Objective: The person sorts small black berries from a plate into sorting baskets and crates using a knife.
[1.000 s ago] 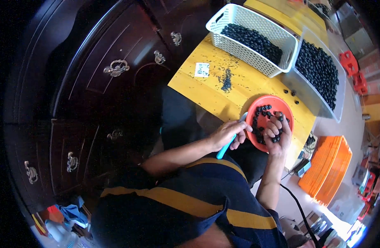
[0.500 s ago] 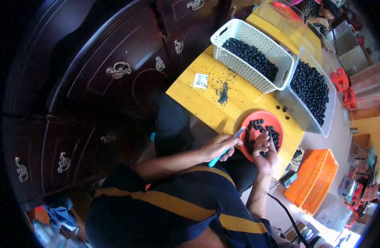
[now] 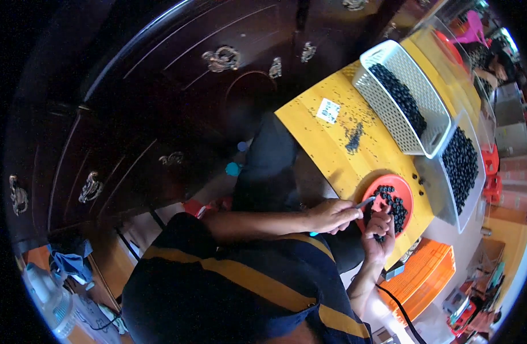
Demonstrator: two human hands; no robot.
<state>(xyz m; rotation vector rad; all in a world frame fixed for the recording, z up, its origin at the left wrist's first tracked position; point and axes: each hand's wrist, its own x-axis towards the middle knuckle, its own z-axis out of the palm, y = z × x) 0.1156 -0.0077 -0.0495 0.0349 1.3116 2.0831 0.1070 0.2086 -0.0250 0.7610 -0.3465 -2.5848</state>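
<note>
My left hand (image 3: pixel 333 216) is closed around a knife (image 3: pixel 365 203), its turquoise handle mostly hidden in the fist. The silver blade points right, over the near left rim of a round red plate (image 3: pixel 398 184). Small round black pieces (image 3: pixel 397 209), some ring-like, lie scattered on that plate. Just above its near side is my right hand (image 3: pixel 378 232), palm up with curled fingers. Dark pieces show against that palm; what the fingertips pinch is too small to make out. The blade tip is close to the right fingers.
A yellow table (image 3: pixel 332 155) bears black scraps (image 3: pixel 354 137), a white printed card (image 3: pixel 328 110) and loose black pieces (image 3: pixel 421 181). Beyond the plate stand a white perforated basket (image 3: pixel 384 103) and a clear bin (image 3: pixel 437 180), both holding black pieces. An orange crate (image 3: pixel 426 275) sits right of the table.
The view has shifted, so the table appears farther right and lower. My left hand has turned the knife flatter and brought its blade closer to my right fingers.
</note>
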